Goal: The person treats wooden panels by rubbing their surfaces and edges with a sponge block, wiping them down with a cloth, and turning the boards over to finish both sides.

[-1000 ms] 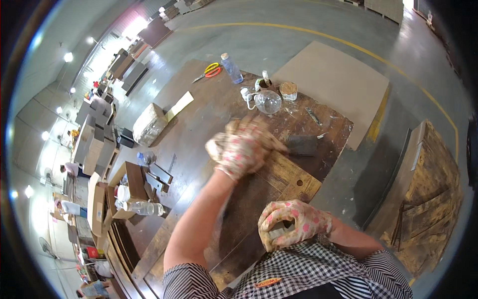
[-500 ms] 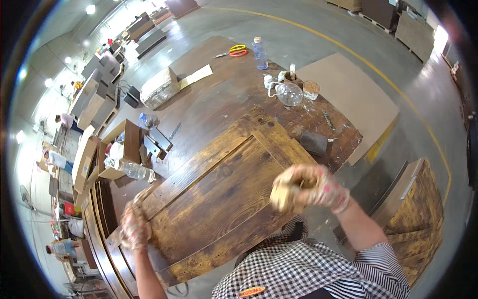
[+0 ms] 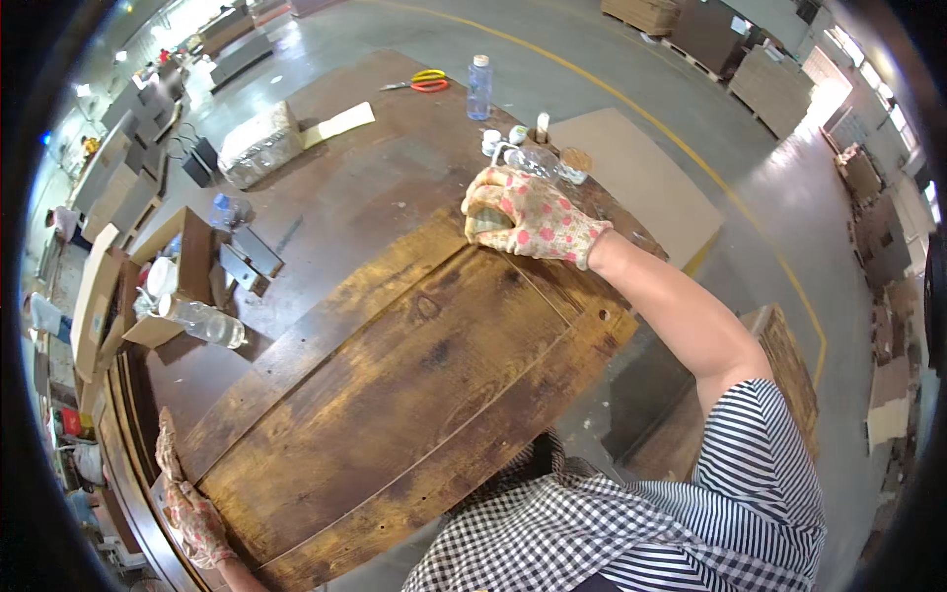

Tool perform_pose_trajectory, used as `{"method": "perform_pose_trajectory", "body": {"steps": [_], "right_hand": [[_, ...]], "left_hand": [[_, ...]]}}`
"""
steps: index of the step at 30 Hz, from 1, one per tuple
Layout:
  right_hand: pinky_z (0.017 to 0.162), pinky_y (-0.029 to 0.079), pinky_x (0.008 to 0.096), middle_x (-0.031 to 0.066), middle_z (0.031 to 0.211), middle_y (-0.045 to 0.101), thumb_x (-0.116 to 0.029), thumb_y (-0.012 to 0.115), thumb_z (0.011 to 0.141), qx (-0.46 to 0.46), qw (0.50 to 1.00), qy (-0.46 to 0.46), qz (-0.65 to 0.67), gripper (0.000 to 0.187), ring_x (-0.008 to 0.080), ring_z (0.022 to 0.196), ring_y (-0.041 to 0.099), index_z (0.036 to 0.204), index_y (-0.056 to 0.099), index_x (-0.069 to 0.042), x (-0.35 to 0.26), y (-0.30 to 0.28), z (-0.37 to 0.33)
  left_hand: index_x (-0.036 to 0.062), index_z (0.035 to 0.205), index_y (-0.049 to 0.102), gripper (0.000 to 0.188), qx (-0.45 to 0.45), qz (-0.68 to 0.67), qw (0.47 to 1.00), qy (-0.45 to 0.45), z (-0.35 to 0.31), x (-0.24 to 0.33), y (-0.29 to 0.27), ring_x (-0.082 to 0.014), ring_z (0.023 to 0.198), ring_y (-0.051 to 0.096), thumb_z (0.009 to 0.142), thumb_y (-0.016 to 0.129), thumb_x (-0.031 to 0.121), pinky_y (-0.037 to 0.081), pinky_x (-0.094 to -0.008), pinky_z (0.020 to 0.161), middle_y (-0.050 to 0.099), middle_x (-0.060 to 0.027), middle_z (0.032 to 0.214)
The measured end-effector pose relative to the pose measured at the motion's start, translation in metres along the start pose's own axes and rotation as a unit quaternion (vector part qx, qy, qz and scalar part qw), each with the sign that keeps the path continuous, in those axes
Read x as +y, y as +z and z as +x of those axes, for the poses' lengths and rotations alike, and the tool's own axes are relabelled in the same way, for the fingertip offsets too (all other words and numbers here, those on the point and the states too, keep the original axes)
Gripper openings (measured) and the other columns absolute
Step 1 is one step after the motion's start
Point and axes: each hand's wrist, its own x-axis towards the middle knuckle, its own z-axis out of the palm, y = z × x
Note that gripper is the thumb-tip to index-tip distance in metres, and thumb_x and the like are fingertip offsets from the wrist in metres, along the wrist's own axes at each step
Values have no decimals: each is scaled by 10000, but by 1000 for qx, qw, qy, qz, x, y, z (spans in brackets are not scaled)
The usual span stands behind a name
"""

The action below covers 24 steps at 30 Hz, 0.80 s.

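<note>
A brown wood-grain panel (image 3: 385, 385) with a raised frame lies across the dark work table (image 3: 335, 178). My right hand (image 3: 528, 217), in a patterned work glove, is closed around a small pale yellowish block (image 3: 485, 219) at the panel's far right corner. The glove hides most of the block, and its exact kind cannot be made out. At the panel's left end my gloved left hand (image 3: 192, 513) rests along the edge, fingers stretched out and nothing gripped.
Beyond my right hand stand a blue bottle (image 3: 479, 89), a clear round bottle (image 3: 533, 162) and a jar (image 3: 574, 164). Scissors (image 3: 424, 83) and a wrapped bundle (image 3: 260, 144) lie farther back. A cardboard box (image 3: 178, 266) and a clear bottle (image 3: 202, 322) sit left.
My right hand has carried the block from the panel's near right side to its far right corner. The left hand has shifted along the left end, and the whole view has turned.
</note>
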Motion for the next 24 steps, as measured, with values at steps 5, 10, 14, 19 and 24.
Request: {"method": "perform_pose_trajectory", "body": {"steps": [5, 10, 14, 19, 24], "right_hand": [[976, 508, 430, 99, 1153, 618, -192, 761, 826, -59, 998, 4, -17, 204, 288, 1121, 593, 975, 657, -98, -30, -18, -56], [951, 526, 422, 84, 1147, 625, -177, 792, 787, -118, 993, 7, 15, 255, 266, 1117, 613, 988, 651, -107, -66, -47, -113], [918, 543, 391, 69, 1129, 654, -130, 793, 804, 3, 993, 50, 104, 292, 224, 1073, 647, 1055, 650, -94, -61, -47, -106], [894, 549, 375, 66, 1084, 675, -176, 764, 860, 88, 975, 156, 130, 286, 211, 998, 686, 1104, 651, -76, -22, -30, -41], [962, 511, 378, 108, 1139, 653, -265, 750, 858, 64, 979, 191, 11, 348, 257, 1090, 649, 1111, 689, -34, 10, 1, 34]], "left_hand": [[-44, 1466, 461, 607, -94, -101, 986, -92, 1, 20, -49, -389, 1413, 413, 1009, 483, 354, 295, -450, 1196, 467, -244, 1511], [-47, 1428, 496, 536, -74, -104, 986, -106, -2, 31, -57, -390, 1375, 455, 972, 501, 236, 311, -447, 1190, 507, -247, 1471], [-41, 1316, 607, 449, -7, -130, 984, -120, 0, 32, -42, -396, 1294, 531, 1057, 473, 299, 391, -442, 1119, 613, -246, 1341], [-30, 1285, 629, 419, 77, -191, 972, -110, -3, 29, -32, -394, 1246, 569, 1061, 484, 292, 438, -433, 1071, 637, -236, 1310], [-14, 1301, 617, 364, 111, -213, 966, -98, -11, 14, -6, -421, 1254, 539, 1029, 535, 213, 449, -473, 1035, 608, -256, 1307]]}}
